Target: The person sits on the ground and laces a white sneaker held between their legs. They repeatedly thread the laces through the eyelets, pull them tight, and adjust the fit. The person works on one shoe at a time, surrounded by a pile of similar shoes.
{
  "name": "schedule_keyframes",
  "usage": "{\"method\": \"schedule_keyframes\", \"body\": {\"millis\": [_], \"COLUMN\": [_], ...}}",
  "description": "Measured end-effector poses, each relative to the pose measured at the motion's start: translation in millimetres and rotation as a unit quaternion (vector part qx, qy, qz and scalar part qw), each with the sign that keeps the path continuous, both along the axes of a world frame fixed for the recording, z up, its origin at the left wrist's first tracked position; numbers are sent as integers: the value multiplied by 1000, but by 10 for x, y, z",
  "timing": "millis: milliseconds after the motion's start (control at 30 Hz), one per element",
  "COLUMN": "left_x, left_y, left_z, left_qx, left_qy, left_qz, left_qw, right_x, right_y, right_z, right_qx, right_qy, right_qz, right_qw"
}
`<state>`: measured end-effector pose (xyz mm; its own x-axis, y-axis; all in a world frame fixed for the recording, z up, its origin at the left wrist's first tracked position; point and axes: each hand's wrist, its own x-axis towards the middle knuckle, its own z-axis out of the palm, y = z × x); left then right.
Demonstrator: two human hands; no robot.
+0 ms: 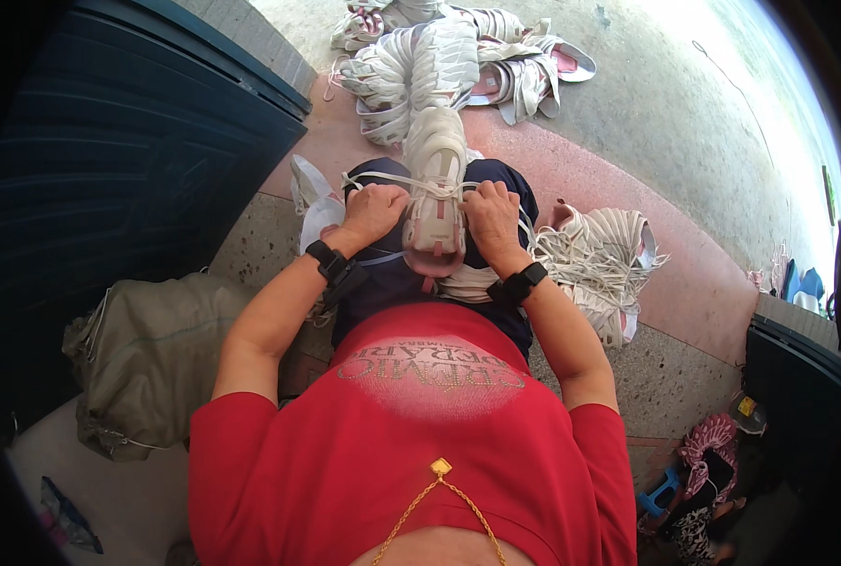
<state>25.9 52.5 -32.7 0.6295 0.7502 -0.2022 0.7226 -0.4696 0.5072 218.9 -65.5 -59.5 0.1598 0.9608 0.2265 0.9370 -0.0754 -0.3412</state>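
Item: 1 off-white shoe upper with pink trim [435, 229], lace-up, between the knees of navy trousers [378, 292]. Left grip [377, 209] and right grip [493, 217]: fingers clenched on its white flat lace [392, 177], 1 each side. Beyond: overlapped white shoe uppers [445, 64], in rows.

We see a cream-and-pink shoe [436, 229] with off-white laces [437, 190], our red shirt [288, 462] bearing a pale patch [439, 401], navy trousers [375, 288], black wristbands [518, 284], a gold necklace [441, 467], an olive sack [170, 349] and a dark blue door [156, 151].
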Motion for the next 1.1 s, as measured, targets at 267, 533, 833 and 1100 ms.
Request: {"method": "schedule_keyframes", "body": {"millis": [267,533,833,1100], "left_x": [165,140,163,880], "left_y": [9,-313,-416,247], "left_z": [33,33,47,-49], "left_qx": [233,251,217,30], "left_qy": [47,41,89,-160], "left_qz": [-182,-74,-104,-172], "left_qw": [954,964,967,972], "right_x": [-30,-105,44,-98], "right_y": [-47,-115,-105,-137], "right_z": [-38,183,-9,-184], "right_qx": [6,-58,-84,83], "right_qy": [10,5,67,188], "right_qz": [-21,17,59,12], "right_qw": [1000,998,992,979]}}
